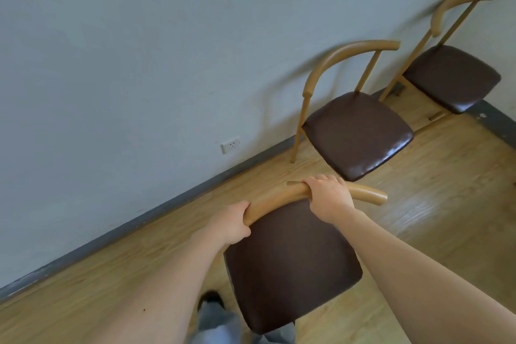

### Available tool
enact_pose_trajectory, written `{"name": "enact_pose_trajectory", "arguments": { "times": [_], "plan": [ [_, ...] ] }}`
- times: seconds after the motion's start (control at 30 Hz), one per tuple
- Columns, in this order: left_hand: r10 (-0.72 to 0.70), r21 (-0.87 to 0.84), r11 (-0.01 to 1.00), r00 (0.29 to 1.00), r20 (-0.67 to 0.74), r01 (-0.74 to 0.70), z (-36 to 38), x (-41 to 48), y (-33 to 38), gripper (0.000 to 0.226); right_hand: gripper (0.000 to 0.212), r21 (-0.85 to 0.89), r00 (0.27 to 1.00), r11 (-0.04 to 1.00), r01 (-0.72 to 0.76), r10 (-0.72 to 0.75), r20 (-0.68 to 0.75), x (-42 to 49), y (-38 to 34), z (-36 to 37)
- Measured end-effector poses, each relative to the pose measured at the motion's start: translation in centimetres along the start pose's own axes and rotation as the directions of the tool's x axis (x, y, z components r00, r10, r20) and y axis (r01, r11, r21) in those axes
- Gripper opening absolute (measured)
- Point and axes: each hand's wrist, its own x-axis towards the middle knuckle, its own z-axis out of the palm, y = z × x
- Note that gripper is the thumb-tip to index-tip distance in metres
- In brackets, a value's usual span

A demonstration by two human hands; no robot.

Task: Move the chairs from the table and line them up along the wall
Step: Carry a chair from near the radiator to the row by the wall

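Chair (290, 265): curved wooden backrest, glossy dark brown seat, near the wall (139, 50).
My left hand (233, 222): closed around the backrest.
My right hand (329, 194): closed around the backrest too.

3 chairs stand on the floor (418, 232) along the wall (139, 36). The near chair (293, 265) sits at 6 o'clock, apart from the wall. The middle chair (357, 131) lies at 1 o'clock from it, its back against the wall. The far chair (452, 75) lies at 2 o'clock, beyond the middle one. A wall socket (231, 144) sits at 11 o'clock, just above the skirting.
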Motion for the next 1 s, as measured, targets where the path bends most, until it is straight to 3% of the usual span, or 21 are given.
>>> {"name": "enact_pose_trajectory", "arguments": {
  "times": [0.17, 0.3, 0.4, 0.53, 0.67, 0.77, 1.0],
  "plan": [
    [-0.017, -0.046, 0.999, 0.999, 0.027, 0.019, -0.6, 3.0, 1.7, 0.075, 0.072, -0.025, 0.998, 0.998, 0.062, -0.062, -0.012, 0.9, -0.8, 0.0],
    [-0.019, -0.033, 0.999, 0.999, 0.046, 0.020, -3.9, 6.9, 0.8, 0.074, 0.082, 0.071, 0.999, 0.997, -0.036, 0.037, -0.007, 3.4, -1.0, -1.3],
    [-0.028, -0.024, 0.999, 0.996, 0.081, 0.030, -5.9, 9.4, 0.0, 0.066, 0.081, 0.111, 0.995, 0.988, -0.103, 0.101, 0.027, 5.4, -2.1, -2.0],
    [-0.064, -0.066, 0.995, 0.992, 0.111, 0.071, -8.4, 12.8, -1.1, 0.072, 0.078, 0.173, 0.975, 0.960, -0.220, 0.215, 0.048, 9.0, -5.0, -2.8],
    [-0.110, -0.187, 0.973, 0.985, 0.132, 0.134, -10.7, 16.4, -2.7, 0.068, 0.071, 0.353, 0.908, 0.841, -0.409, 0.413, 0.068, 12.8, -8.2, -3.3],
    [-0.158, -0.285, 0.940, 0.980, 0.125, 0.188, -12.2, 19.2, -4.6, 0.061, 0.071, 0.395, 0.886, 0.793, -0.464, 0.427, 0.182, 15.7, -9.9, -3.0],
    [-0.255, -0.468, 0.837, 0.959, 0.125, 0.283, -14.5, 22.8, -7.2, 0.059, 0.065, 0.371, 0.871, 0.790, -0.488, 0.417, 0.260, 20.1, -12.3, -3.3]
  ]
}}
